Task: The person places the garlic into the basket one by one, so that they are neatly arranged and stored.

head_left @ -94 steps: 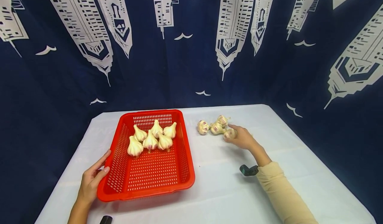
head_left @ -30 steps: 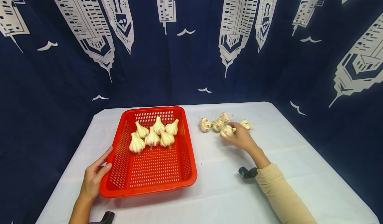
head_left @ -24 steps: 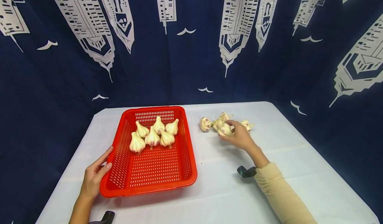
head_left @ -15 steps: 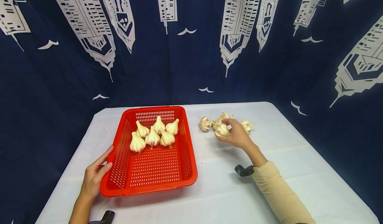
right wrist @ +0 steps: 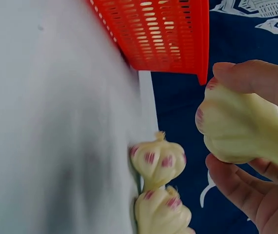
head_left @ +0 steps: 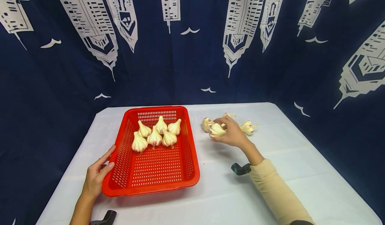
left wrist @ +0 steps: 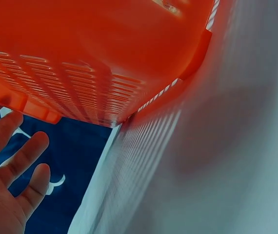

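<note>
My right hand (head_left: 231,133) holds a garlic bulb (head_left: 217,130) between thumb and fingers, just in front of the loose bulbs on the table. Seen from the right wrist, the bulb (right wrist: 239,124) is pale with pink streaks, its neck toward the palm. On the left stands a red perforated basket (head_left: 150,188), with several garlic bulbs (head_left: 154,137) grouped in its far half. My left hand (head_left: 95,176) touches the basket's left rim with thumb and forefinger. In the left wrist view its other fingers (left wrist: 27,153) are spread and fairly straight, away from the basket wall.
Loose garlic lies at the table's back: one bulb (head_left: 207,124) left of my right hand, one bulb (head_left: 248,127) to its right, another bulb (head_left: 229,115) partly hidden behind it. A patterned dark blue cloth (head_left: 180,68) hangs beyond the white table (head_left: 216,198).
My right hand has taken up a garlic bulb and carried it left toward the basket, now covering part of the loose group. The left hand stays at the basket's rim.
</note>
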Action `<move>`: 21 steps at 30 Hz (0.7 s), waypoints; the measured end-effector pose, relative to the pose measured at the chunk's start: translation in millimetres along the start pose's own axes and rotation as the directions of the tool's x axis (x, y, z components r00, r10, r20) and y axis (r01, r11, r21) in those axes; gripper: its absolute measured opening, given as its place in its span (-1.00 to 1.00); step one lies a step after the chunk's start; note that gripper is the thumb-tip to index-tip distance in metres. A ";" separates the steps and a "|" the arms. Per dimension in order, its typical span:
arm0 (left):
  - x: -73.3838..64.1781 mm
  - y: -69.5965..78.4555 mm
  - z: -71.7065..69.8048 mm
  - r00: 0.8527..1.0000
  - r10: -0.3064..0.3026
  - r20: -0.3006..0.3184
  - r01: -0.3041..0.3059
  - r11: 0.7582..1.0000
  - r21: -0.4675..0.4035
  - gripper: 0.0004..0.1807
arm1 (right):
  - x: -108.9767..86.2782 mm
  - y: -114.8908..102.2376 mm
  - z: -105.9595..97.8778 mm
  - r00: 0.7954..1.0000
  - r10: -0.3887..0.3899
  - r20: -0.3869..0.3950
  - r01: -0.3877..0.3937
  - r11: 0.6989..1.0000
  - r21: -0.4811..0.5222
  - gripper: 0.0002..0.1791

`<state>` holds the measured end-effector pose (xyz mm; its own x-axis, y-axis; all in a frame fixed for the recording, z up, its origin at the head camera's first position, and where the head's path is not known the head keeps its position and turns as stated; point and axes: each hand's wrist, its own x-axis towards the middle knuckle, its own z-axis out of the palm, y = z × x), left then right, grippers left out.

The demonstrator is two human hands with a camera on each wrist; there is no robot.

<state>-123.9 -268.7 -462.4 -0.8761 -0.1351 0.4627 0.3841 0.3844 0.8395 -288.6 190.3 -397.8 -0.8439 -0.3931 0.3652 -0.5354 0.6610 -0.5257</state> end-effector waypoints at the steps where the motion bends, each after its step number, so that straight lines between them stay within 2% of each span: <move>1: 0.1 -0.2 0.0 1.000 0.001 -0.001 -0.001 1.000 0.006 -0.48 | 0.8 -1.6 -0.3 1.000 -0.014 0.002 0.014 1.000 0.001 -0.26; 6: 0.1 0.5 1.2 1.000 0.007 -0.005 -0.007 1.000 0.013 -0.48 | 4.5 -10.2 -1.0 0.998 -0.058 0.004 0.058 0.998 -0.002 -0.27; 14: 0.3 1.6 0.5 1.000 0.003 0.004 -0.003 1.000 -0.009 -0.48 | 13.0 -25.2 1.1 0.991 -0.125 -0.044 0.126 0.992 0.018 -0.33; 21: 0.1 0.0 0.7 1.000 0.000 0.004 0.000 0.999 -0.040 -0.48 | 21.7 -40.0 5.3 0.987 -0.130 -0.096 0.136 0.989 0.053 -0.33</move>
<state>-124.2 -268.1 -462.6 -0.8773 -0.1320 0.4615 0.3949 0.3479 0.8503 -285.7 152.0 -372.9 -0.7595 -0.4126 0.5029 -0.6463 0.5664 -0.5114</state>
